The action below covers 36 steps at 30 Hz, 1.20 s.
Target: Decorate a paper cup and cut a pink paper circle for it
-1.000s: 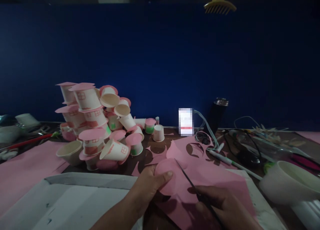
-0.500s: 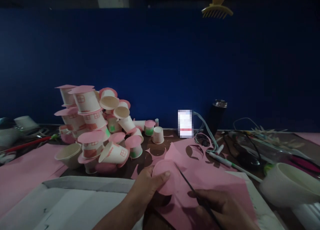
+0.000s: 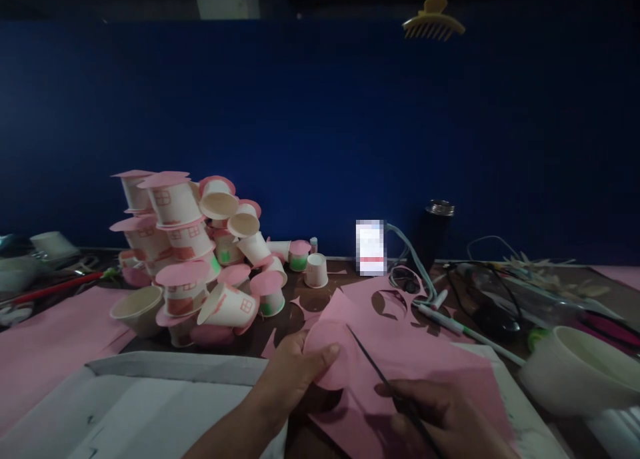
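Observation:
My left hand [image 3: 295, 372] pinches a rounded pink paper piece [image 3: 327, 352], with the thumb on top. Beside its right edge, my right hand [image 3: 435, 406] is closed around dark scissors [image 3: 377, 369]. Their slim blades point up and left, and the tip reaches the upper right edge of the rounded piece. The handles are mostly hidden in the hand. A larger pink paper sheet [image 3: 425, 352] lies beneath and beside both hands, with a round hole near its far side. Whether the rounded piece still joins a sheet I cannot tell.
At the left stand stacked paper cups [image 3: 183, 239] with pink discs. A white box lid [image 3: 175, 406] lies in front of them. Rightward are a white bowl [image 3: 575, 372], a marker [image 3: 443, 318], cables and a black bottle [image 3: 433, 236]. A lit phone [image 3: 371, 247] leans at the back.
The pointed paper corner beyond my left hand has shifted slightly left and down. Both hands stay in nearly the same place, still holding the paper and the scissors.

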Motion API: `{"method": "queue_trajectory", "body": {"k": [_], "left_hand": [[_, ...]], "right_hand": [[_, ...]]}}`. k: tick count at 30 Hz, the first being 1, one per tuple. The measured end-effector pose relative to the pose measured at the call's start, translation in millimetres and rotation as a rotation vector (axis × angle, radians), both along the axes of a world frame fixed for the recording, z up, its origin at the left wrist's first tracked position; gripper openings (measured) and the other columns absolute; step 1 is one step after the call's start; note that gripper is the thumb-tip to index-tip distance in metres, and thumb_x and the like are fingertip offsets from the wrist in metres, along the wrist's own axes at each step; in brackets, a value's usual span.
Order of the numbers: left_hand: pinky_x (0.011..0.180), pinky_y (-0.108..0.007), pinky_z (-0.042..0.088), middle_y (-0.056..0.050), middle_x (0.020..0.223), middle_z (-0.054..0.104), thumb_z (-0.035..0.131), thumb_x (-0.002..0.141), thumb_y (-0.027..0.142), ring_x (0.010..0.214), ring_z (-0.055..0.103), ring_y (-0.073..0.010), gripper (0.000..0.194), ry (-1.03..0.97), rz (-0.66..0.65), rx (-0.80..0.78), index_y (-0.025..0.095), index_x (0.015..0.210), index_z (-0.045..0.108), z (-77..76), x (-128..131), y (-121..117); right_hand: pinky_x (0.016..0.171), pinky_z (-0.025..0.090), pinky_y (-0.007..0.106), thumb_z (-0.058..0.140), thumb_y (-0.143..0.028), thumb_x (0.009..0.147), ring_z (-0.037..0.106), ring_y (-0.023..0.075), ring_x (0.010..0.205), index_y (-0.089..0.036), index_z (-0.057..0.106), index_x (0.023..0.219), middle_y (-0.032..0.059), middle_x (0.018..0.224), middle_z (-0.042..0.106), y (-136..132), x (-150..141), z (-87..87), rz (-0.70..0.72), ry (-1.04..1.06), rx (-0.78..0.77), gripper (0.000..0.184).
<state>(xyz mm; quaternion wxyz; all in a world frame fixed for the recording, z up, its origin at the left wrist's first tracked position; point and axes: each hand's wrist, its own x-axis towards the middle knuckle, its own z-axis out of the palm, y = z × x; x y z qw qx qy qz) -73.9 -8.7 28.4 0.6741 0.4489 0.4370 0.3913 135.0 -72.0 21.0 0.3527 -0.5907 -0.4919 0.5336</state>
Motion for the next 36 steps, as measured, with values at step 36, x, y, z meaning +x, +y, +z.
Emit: {"method": "queue_trajectory", "body": {"k": [36], "left_hand": [[0.059, -0.029, 0.051, -0.01, 0.08, 0.073, 0.079, 0.063, 0.045, 0.065, 0.063, -0.0192, 0.048, 0.065, -0.094, -0.06, 0.01, 0.094, 0.072, 1.7, -6.4, 2.9]], "right_hand": [[0.039, 0.023, 0.019, 0.073, -0.036, 0.07, 0.032, 0.0051, 0.041, -0.012, 0.074, 0.102, -0.0076, 0.047, 0.045, -0.2, 6.3, 0.0, 0.048, -0.014, 0.013, 0.041]]}}
